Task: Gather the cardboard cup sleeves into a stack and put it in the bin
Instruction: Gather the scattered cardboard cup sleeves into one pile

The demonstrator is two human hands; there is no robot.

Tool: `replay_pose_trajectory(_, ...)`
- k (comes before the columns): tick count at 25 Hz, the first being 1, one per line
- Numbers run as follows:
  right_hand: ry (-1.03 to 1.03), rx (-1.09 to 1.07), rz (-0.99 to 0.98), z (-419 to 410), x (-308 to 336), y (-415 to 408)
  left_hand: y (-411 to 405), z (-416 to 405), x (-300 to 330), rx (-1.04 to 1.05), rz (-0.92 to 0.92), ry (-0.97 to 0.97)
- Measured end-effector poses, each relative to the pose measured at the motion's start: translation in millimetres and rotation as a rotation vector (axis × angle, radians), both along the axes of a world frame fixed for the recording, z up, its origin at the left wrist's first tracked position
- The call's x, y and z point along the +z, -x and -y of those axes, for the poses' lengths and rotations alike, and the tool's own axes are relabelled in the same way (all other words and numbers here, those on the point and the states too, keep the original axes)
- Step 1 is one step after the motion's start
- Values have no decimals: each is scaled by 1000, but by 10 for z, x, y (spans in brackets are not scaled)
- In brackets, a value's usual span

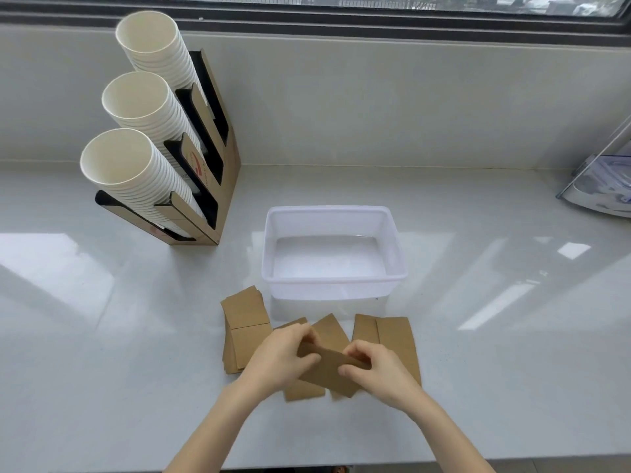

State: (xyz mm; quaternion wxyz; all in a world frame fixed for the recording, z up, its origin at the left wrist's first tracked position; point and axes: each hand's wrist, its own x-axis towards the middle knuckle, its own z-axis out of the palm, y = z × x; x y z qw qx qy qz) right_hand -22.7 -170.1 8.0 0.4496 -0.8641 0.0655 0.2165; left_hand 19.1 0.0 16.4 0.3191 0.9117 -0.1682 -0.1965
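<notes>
Surface (102, 353): wide and pale, it carries everything.
Cups (136, 114): three columns in a rack at far left, well apart, not in my way.
Bin (333, 291): empty and open, just behind the sleeves, so the path is free.
Sleeves (244, 331): most lie loose in front of the bin.
Hands: my left hand (278, 358) and right hand (377, 372) each pinch one end of a sleeve, I think to square it.

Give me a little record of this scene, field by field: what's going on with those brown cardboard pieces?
held: both hands, left hand and right hand, grip a small bunch of sleeves
loose sleeves: pile at left; flat ones at right
bin: clear plastic, empty, just behind the sleeves
background: cup holder with three stacks of white cups
surface: counter
</notes>
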Motion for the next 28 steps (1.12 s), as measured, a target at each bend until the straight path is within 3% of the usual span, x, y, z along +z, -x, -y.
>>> replay_pose_trajectory(6,-216,-116,-8,61,111,-99,-18,-227,81,260,-166,298)
replay_pose_trajectory(10,-251,-249,-1,42,15,-142,26,-313,115,483,-242,469)
replay_pose_trajectory(13,-22,-286,5,5,-138,-143,17,-400,135,604,-238,560)
replay_pose_trajectory(17,465,-62,-7,-172,-288,-69,-16,-485,136,636,-194,590)
replay_pose_trajectory(20,505,-93,18,-237,-333,-78,-19,-510,140,646,-188,630)
replay_pose_trajectory(22,439,-123,9,-221,-350,-96,-19,-523,137,647,-175,648)
replay_pose_trajectory(26,0,-234,30,-97,-222,-154,-49,-557,126,654,-165,661)
replay_pose_trajectory(28,-60,-286,111,-7,-153,-178,-63,-567,136,659,-162,672)
